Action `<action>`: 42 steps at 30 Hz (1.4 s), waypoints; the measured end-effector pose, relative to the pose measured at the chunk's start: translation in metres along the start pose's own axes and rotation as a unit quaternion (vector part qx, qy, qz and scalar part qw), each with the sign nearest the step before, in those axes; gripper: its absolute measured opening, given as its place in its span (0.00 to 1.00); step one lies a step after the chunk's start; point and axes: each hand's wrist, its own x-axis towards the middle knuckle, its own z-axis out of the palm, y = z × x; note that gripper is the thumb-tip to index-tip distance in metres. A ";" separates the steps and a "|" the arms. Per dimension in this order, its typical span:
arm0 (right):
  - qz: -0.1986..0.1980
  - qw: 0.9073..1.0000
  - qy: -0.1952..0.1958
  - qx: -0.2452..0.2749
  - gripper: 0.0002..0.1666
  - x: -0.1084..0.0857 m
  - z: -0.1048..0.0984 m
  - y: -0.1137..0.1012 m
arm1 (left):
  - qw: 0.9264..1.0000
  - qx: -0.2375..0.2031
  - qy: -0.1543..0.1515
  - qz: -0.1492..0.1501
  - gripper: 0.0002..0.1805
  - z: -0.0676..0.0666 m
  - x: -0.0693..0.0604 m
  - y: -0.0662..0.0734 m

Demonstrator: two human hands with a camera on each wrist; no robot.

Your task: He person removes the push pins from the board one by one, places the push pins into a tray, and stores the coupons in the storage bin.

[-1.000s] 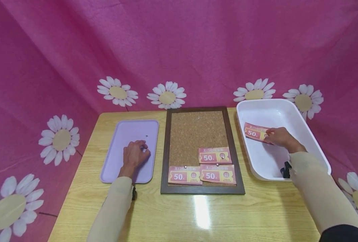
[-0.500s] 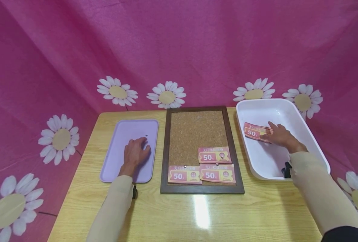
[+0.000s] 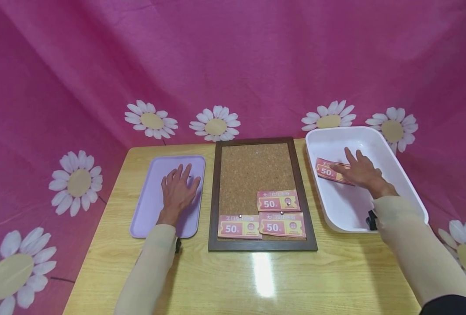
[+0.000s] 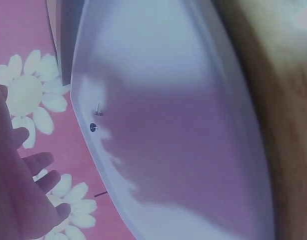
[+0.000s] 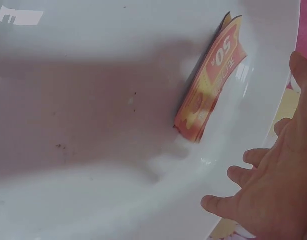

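Note:
My left hand (image 3: 176, 192) hovers over the lilac tray (image 3: 141, 214), fingers spread, holding nothing. Two small metal thumbtacks (image 4: 93, 127) lie near the tray's edge in the left wrist view. Over the white basin (image 3: 408, 192) is my right hand (image 3: 362, 173), its fingers also spread and holding nothing. Below it a small stack of pink and yellow coupons (image 5: 211, 80) marked 50 leans by the basin's wall; in the right wrist view the hand is apart from it. Between the hands lies a framed corkboard (image 3: 252, 170) bearing three coupons, including an upper one (image 3: 278, 201), with tacks.
Everything stands on a light wooden table (image 3: 233, 280). Behind and to the sides hangs a magenta cloth (image 3: 233, 65) with white daisies. The corkboard's dark frame (image 3: 213, 197) and the basin's raised wall separate the work areas.
My left hand has opened from a curled pinch and moved slightly forward. My right hand has let go of the coupon stack and spread its fingers. The corkboard's coupons stay put.

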 end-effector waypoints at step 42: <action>-0.104 0.994 0.023 0.018 0.51 -0.023 0.012 -0.051 | 0.998 -0.035 -0.041 0.026 0.33 0.018 0.006 0.058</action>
